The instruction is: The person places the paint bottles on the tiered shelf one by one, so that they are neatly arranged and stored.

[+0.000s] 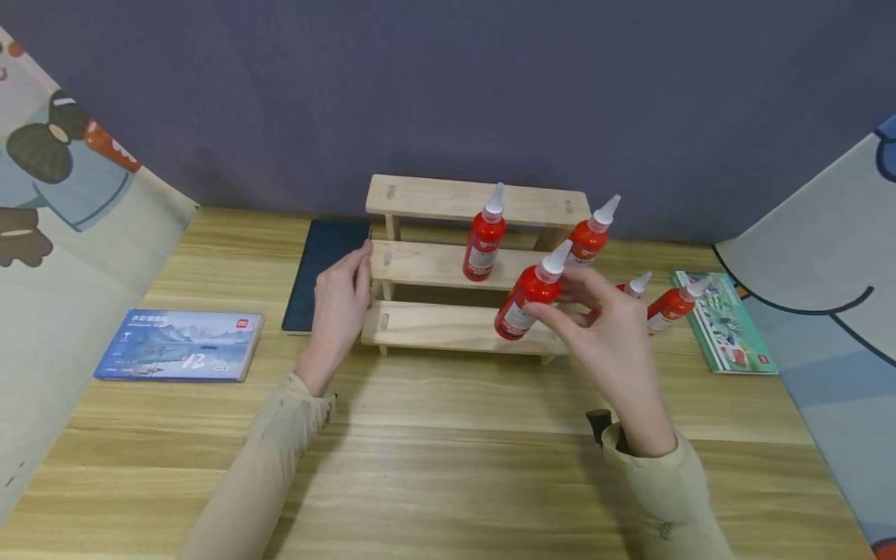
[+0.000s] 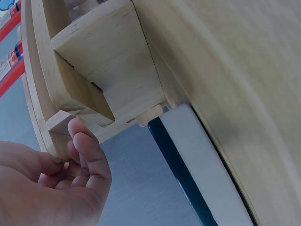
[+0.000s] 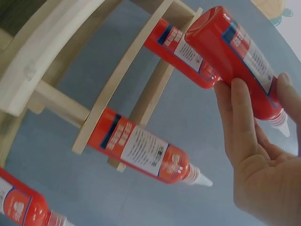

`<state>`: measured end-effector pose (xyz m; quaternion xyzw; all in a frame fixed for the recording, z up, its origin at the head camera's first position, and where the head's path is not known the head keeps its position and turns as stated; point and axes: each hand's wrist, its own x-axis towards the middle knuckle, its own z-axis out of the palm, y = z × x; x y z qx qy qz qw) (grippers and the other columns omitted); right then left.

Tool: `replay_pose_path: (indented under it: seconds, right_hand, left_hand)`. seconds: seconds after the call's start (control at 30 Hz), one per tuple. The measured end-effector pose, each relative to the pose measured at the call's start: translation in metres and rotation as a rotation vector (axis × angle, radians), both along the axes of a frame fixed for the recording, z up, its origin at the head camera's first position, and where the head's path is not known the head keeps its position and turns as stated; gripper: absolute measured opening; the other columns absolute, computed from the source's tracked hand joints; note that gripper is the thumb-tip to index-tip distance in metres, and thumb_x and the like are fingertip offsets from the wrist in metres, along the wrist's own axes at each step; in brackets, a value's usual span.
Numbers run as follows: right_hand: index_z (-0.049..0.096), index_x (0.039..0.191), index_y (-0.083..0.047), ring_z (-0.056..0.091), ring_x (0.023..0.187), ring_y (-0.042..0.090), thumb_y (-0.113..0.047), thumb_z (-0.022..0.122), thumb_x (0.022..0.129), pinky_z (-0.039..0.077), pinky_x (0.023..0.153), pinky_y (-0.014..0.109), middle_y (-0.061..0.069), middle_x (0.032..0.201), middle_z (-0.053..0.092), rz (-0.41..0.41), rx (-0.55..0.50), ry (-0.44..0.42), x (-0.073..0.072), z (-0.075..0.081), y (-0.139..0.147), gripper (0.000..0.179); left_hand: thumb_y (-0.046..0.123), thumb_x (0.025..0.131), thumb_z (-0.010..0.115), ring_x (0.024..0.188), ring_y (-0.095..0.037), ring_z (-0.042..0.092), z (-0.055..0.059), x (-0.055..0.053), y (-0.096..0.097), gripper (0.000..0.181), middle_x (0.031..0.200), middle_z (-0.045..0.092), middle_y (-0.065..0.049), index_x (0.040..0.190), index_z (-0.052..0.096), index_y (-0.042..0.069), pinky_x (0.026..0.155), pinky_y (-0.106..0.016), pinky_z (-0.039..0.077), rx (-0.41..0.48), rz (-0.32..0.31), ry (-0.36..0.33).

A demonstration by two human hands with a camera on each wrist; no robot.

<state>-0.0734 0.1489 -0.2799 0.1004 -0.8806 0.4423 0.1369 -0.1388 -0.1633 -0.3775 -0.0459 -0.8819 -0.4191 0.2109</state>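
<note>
A three-tier wooden step shelf (image 1: 462, 264) stands against the dark back wall. My left hand (image 1: 339, 299) is at its left end; in the left wrist view, the thumb and curled fingers (image 2: 94, 162) pinch a board end (image 2: 59, 143). My right hand (image 1: 609, 327) grips a red bottle (image 1: 528, 303) with a white pointed nozzle, tilted above the lowest tier. In the right wrist view, thumb and fingers lie around this held bottle (image 3: 254, 66). On the middle tier stand a red bottle (image 1: 483, 245) near centre and another bottle (image 1: 588, 237) at the right end.
Two more red bottles, one partly hidden (image 1: 633, 286) and one (image 1: 675, 303) in plain sight, stand right of the shelf. A green book (image 1: 728, 323) lies beyond them. Left of the shelf are a dark book (image 1: 308, 272) and a blue box (image 1: 178, 346). Printed panels flank the table.
</note>
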Motion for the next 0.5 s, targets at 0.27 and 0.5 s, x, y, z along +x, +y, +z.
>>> replay_pose_path:
  seconds: [0.27, 0.5]
  right_hand:
    - [0.076, 0.126, -0.004, 0.075, 0.097, 0.024, -0.011, 0.094, 0.084, 0.057, 0.072, 0.016, 0.009, 0.112, 0.078, 0.056, -0.081, 0.027, -0.008, -0.003, -0.019, 0.046]
    - [0.075, 0.127, -0.004, 0.075, 0.098, 0.023, -0.012, 0.094, 0.085, 0.061, 0.075, 0.023, 0.008, 0.117, 0.077, 0.125, -0.111, 0.043, -0.018, -0.013, -0.036, 0.047]
  left_hand:
    - [0.014, 0.116, 0.048, 0.053, -0.022, 0.063, 0.0, 0.001, 0.001, 0.038, 0.083, 0.065, -0.015, 0.149, 0.061, 0.0, 0.057, -0.033, 0.047, 0.005, 0.003, -0.009]
    - [0.014, 0.116, 0.048, 0.053, -0.022, 0.063, 0.0, 0.0, 0.001, 0.038, 0.087, 0.068, -0.016, 0.149, 0.061, 0.0, 0.057, -0.035, 0.047, 0.002, 0.005, -0.006]
